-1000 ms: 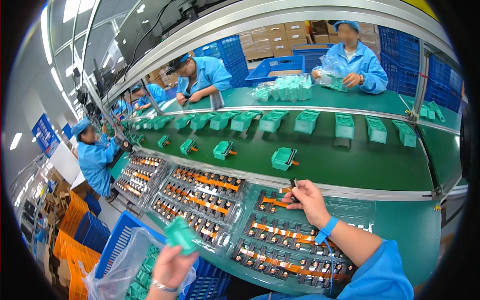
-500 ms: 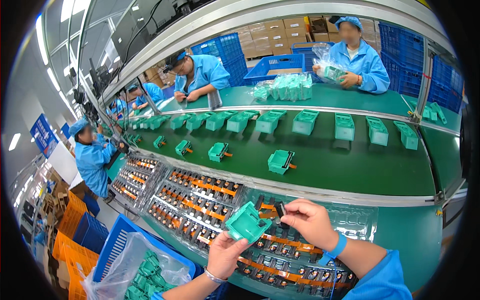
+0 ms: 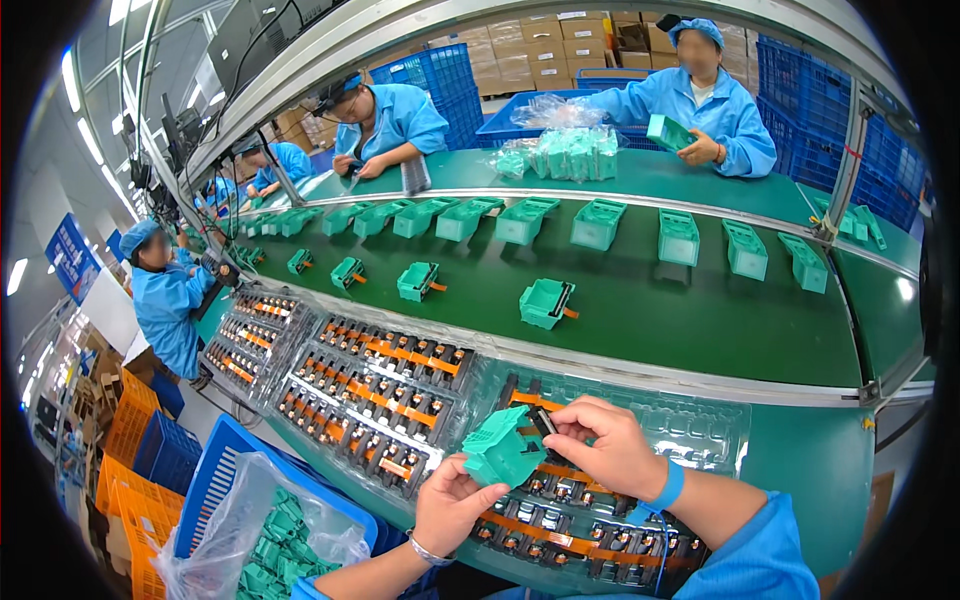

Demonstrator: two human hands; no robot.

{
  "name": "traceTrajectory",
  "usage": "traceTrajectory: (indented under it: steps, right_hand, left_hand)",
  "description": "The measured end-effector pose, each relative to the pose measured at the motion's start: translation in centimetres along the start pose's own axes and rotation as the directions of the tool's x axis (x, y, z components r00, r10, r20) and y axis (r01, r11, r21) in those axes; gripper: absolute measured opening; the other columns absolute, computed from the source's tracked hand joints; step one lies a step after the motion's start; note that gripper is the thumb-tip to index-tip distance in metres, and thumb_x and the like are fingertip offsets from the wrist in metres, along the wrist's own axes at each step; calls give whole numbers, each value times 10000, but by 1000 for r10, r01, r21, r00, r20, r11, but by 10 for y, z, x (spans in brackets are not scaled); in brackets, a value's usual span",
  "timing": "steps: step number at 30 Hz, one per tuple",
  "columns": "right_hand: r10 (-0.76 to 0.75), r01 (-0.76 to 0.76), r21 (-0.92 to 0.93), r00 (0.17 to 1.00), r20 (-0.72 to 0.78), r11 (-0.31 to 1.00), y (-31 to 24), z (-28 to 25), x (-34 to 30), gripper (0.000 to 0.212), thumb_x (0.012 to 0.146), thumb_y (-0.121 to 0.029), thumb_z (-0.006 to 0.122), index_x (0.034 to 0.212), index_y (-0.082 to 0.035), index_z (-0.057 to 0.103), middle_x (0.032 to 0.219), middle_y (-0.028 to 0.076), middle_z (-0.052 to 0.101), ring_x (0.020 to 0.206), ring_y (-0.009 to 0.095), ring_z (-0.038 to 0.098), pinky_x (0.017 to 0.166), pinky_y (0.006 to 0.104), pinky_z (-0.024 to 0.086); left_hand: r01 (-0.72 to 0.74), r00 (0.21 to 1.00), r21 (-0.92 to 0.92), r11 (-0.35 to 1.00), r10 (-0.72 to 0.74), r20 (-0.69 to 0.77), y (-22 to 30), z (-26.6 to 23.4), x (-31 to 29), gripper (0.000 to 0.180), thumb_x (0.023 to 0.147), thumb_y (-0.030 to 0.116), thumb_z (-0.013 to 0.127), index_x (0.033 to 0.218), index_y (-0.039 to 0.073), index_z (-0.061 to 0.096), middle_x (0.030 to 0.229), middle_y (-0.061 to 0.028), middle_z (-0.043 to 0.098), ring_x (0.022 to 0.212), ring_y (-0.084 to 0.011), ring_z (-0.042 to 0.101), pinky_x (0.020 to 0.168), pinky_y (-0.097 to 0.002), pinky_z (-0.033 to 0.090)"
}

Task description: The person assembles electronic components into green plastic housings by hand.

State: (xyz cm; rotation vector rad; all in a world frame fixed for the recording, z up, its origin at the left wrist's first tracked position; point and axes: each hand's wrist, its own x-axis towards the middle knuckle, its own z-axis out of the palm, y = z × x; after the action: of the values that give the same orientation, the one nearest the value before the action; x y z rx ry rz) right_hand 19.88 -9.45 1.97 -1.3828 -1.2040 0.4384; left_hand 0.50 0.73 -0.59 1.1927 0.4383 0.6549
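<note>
My left hand (image 3: 452, 508) grips a small green plastic housing (image 3: 498, 450) between thumb and fingers, its open side tilted toward the right. In my right hand (image 3: 608, 448), a small black part (image 3: 542, 421) is pinched at the housing's right edge; whether it is seated there I cannot tell. A blue wrist strap with a cord circles my right wrist. Below both hands lies a clear tray (image 3: 690, 425) holding rows of black parts with orange flat cables (image 3: 560, 538). Some of its pockets at the far right hold nothing.
Beyond a metal rail, a green conveyor (image 3: 660, 330) carries green housings, some with black parts fitted. More filled trays (image 3: 365, 400) lie to the left. A blue crate (image 3: 215, 478) of green housings stands lower left. Across the belt, a co-worker (image 3: 705, 110) holds a green piece.
My right hand has brought the black part to the housing's edge, and the housing has turned in my left hand. The co-worker opposite now reaches leftward with a plastic bag.
</note>
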Motion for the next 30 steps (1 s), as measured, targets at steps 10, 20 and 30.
traceTrajectory:
  steps: [10, 20, 30]
  right_hand:
    - [280, -315, 339, 948, 149, 886, 15, 2, -3, 188, 820, -75, 647, 973, 15, 586, 846, 33, 613, 776, 66, 575, 680, 211, 486]
    - [274, -308, 300, 950, 151, 903, 16, 7, -5, 149, 814, -49, 647, 921, 11, 562, 872, 39, 590, 814, 82, 562, 698, 230, 493]
    - [313, -355, 273, 931, 188, 894, 22, 8, -6, 131, 815, -25, 640, 903, -5, 546, 875, 41, 588, 818, 102, 582, 726, 245, 500]
  left_hand:
    - [23, 999, -19, 1000, -22, 30, 5, 3, -5, 278, 763, -95, 642, 990, -17, 503, 1051, -72, 521, 1018, -176, 556, 898, -318, 468]
    - [-46, 998, 54, 997, 44, 36, 7, 4, -6, 270, 750, -91, 658, 972, -31, 516, 1046, -74, 519, 1015, -181, 558, 912, -330, 463]
    - [-27, 998, 153, 988, 17, 61, 9, 0, -4, 277, 744, -118, 643, 950, -16, 488, 1033, -85, 524, 970, -182, 581, 834, -322, 510]
